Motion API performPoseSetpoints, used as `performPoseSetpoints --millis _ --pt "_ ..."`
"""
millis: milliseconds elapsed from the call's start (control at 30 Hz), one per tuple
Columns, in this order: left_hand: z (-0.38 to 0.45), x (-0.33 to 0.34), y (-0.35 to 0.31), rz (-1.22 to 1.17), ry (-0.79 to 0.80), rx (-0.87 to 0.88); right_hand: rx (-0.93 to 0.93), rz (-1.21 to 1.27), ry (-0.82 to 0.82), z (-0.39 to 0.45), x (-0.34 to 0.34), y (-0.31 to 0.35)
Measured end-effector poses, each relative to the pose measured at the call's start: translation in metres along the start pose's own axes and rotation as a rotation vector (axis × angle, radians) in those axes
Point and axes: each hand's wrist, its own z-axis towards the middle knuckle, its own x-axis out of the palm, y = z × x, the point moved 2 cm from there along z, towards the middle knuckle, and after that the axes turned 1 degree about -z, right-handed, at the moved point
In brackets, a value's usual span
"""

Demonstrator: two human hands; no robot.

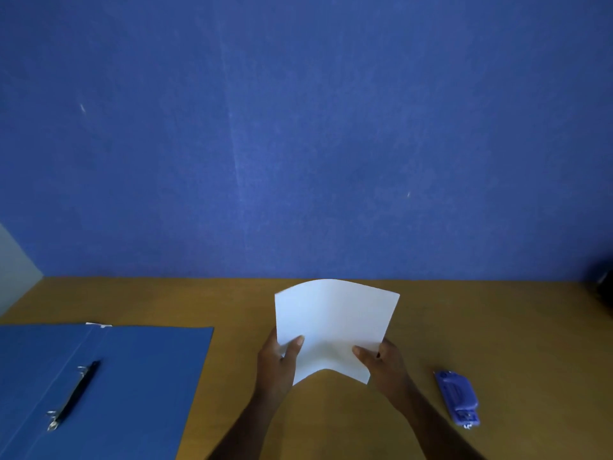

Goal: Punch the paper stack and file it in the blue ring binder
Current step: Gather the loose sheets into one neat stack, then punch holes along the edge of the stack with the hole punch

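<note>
A white paper stack is held above the wooden table, bowed upward along its middle. My left hand grips its lower left edge with the thumb on top. My right hand grips the lower right edge the same way. The blue ring binder lies open on the table at the left, its black ring mechanism with metal rings showing. A blue hole punch lies on the table to the right of my right hand.
The wooden table ends against a blue wall behind. A dark object sits at the far right edge, partly out of view. A pale panel stands at the far left.
</note>
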Motion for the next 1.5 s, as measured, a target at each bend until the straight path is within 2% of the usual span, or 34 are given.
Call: performPoseSetpoints --millis 233,600,767,933,1100,1233,1333,1500 --pt "0.015 -0.003 0.010 0.092 0.020 -0.042 0.083 0.029 0.061 0.010 -0.014 -0.003" --pt "-0.003 0.021 0.041 0.201 0.121 -0.304 0.347 0.035 0.111 -0.011 -0.032 -0.033" --pt "-0.014 0.032 0.055 0.216 0.121 -0.358 0.394 0.007 0.120 -0.019 -0.043 -0.049" --pt "-0.015 0.043 0.065 0.247 0.115 -0.394 0.471 -0.024 0.045 -0.022 -0.069 -0.045" --pt "-0.028 0.063 0.059 0.203 0.147 -0.418 0.390 -0.319 -0.200 -0.021 -0.127 -0.043" --pt "-0.039 0.085 0.061 0.164 0.162 -0.452 0.414 -0.407 -0.326 -0.022 -0.171 -0.054" --pt "-0.046 0.103 0.062 0.160 0.166 -0.477 0.470 -0.382 -0.363 -0.027 -0.189 -0.069" --pt "-0.055 0.123 0.065 0.154 0.161 -0.507 0.504 -0.331 -0.325 -0.031 -0.194 -0.090"
